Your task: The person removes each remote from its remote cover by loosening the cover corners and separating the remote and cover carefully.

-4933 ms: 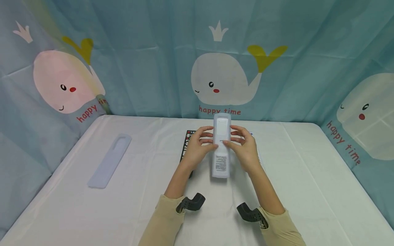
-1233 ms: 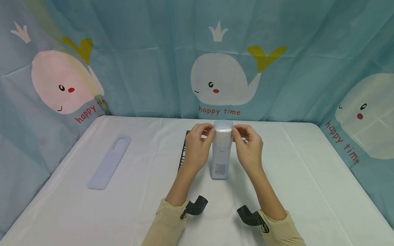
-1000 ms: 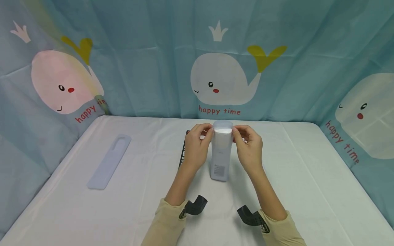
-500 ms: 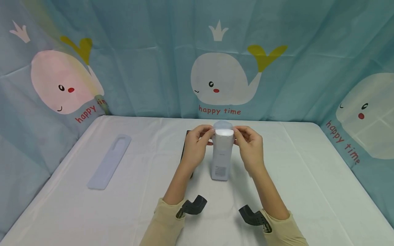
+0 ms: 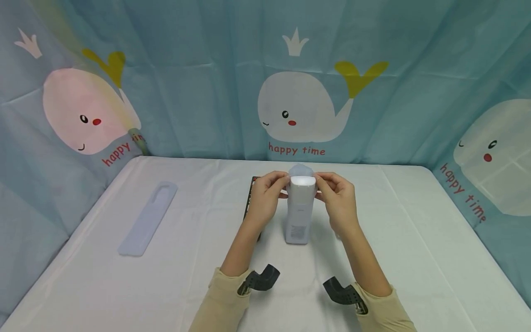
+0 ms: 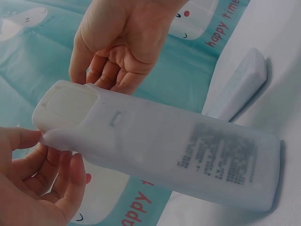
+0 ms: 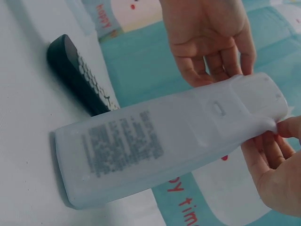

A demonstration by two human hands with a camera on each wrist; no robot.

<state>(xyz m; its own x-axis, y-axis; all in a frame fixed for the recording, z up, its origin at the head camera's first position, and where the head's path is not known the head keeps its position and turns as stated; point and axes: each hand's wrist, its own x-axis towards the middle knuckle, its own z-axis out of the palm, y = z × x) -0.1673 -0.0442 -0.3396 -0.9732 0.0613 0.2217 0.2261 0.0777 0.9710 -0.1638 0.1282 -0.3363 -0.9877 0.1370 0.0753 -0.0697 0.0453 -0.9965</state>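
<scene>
At the middle of the white table (image 5: 103, 286), both hands meet on the top end of a white remote (image 5: 299, 210) that stands on its lower end, tilted, wrapped in a translucent silicone sleeve (image 5: 300, 171). The left hand (image 5: 265, 196) pinches the sleeve's upper edge between thumb and curled fingers on the remote's left side; the right hand (image 5: 338, 200) pinches the same edge from the right. From the head camera the sleeve's loose lip shows as a pale flap rising just above the remote's bright top.

The wrist cameras give what the head view cannot: the remote's back. From the left wrist, the remote (image 6: 160, 148) shows a rectangular cut-out in the sleeve near the top, a small slot below it and a blurred printed label lower down, with the left hand (image 6: 40, 188) at the sleeve's corner and the right hand (image 6: 120, 40) behind. The right wrist view shows the remote (image 7: 164, 141) resting its lower end on the cloth, the right hand (image 7: 277, 165) pulling a thin stretched corner of the sleeve (image 7: 277, 123), and the left hand (image 7: 211, 40) with fingers spread behind.

Just behind the left hand lies a black remote (image 5: 250, 196) with rows of buttons, plainer in the right wrist view (image 7: 82, 75). Well apart to the left lies a second, flat empty sleeve (image 5: 148, 217). A blue whale-printed curtain (image 5: 207, 92) encloses the table.
</scene>
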